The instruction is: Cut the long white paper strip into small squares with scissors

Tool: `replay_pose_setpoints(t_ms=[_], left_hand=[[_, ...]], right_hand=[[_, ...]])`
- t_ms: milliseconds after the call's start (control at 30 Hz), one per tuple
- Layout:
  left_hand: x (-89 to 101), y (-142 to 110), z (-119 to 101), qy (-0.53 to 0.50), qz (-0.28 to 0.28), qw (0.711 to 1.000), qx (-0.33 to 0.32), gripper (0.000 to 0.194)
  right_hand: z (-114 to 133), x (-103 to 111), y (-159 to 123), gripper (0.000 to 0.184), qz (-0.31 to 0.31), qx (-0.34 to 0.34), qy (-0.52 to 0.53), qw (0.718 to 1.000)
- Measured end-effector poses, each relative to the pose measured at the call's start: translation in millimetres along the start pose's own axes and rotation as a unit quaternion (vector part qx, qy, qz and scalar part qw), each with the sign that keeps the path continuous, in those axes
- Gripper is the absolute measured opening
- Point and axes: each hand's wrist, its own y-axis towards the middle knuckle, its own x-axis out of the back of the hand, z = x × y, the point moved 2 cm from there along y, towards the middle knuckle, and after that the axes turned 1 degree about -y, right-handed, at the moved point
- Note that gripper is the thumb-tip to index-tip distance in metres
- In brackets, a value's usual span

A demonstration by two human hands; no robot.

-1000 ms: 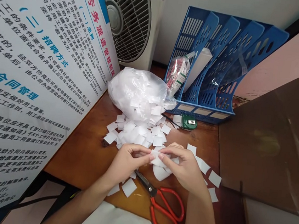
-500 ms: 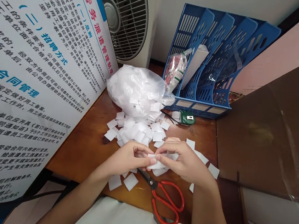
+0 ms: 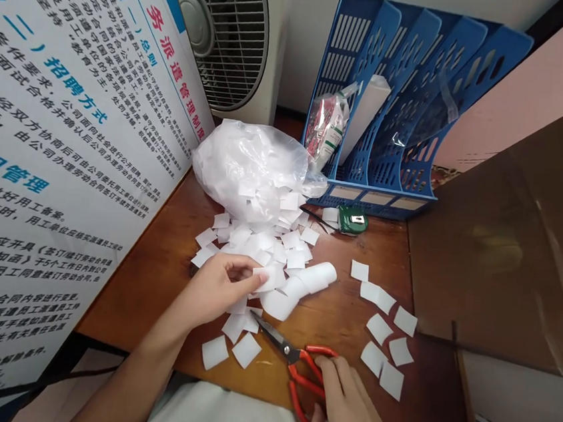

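My left hand (image 3: 226,284) pinches the end of a curling white strip (image 3: 310,282) between thumb and fingers; the strip looks like paper or thin cloth. It curves away to the right over the wooden desk. Below it lies a pair of scissors (image 3: 273,334) with red handles, blades slightly apart and pointing up-left. My right hand (image 3: 349,406) is bent around the red handles, with the thumb by the lower loop and fingers over the upper one. Small white squares (image 3: 247,350) lie near the blade tips, and more squares (image 3: 378,328) are scattered to the right.
Behind my hands, a clear plastic bag (image 3: 256,168) spills a heap of white squares (image 3: 258,242). A green tape measure (image 3: 351,220) sits before a blue file rack (image 3: 376,195). A fan (image 3: 272,55) stands at the back, a printed board (image 3: 91,151) at the left.
My right hand has let go of the white strip and moved down to the scissors' handles. My left hand has shifted slightly left and up, still pinching the strip. The camera view has shifted slightly.
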Motion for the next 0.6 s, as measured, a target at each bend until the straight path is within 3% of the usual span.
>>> replay_pose_setpoints(t_ms=[100,233,267,333,400,433,533,600], left_hand=[[-3.3,0.1,-3.5,-0.010,0.012,1.000,-0.001,0.032],[-9.9,-5.2,-17.9,-0.016,0.035,0.999,-0.036,0.031],[-11.3,-7.6,-22.7,-0.017,0.044,0.998,-0.049,0.029],[-12.7,-13.0,-32.7,-0.017,0.072,0.994,-0.076,0.024],[-10.7,-18.7,-42.6,-0.012,0.107,0.988,-0.110,0.019],[-7.8,-21.2,-47.0,-0.010,0.120,0.984,-0.130,0.017],[8.8,-26.6,-56.2,-0.006,0.125,0.975,-0.182,0.012],[23.3,-28.2,-57.5,-0.017,0.121,0.969,-0.215,0.011]], right_hand=[[2.8,2.4,3.9,0.046,-0.009,-0.009,0.005,1.000],[14.3,24.7,31.1,0.029,-0.048,-0.018,0.092,0.994],[18.1,29.2,41.2,0.036,-0.078,-0.032,0.118,0.990],[25.9,34.6,64.3,0.071,-0.121,-0.070,0.176,0.974],[33.6,36.3,89.0,0.095,-0.113,-0.069,0.251,0.959],[37.1,37.3,100.7,0.094,-0.095,-0.044,0.289,0.952],[42.6,42.9,127.2,0.058,-0.006,0.066,0.355,0.932],[39.4,49.7,136.6,0.032,0.030,0.104,0.358,0.927]])
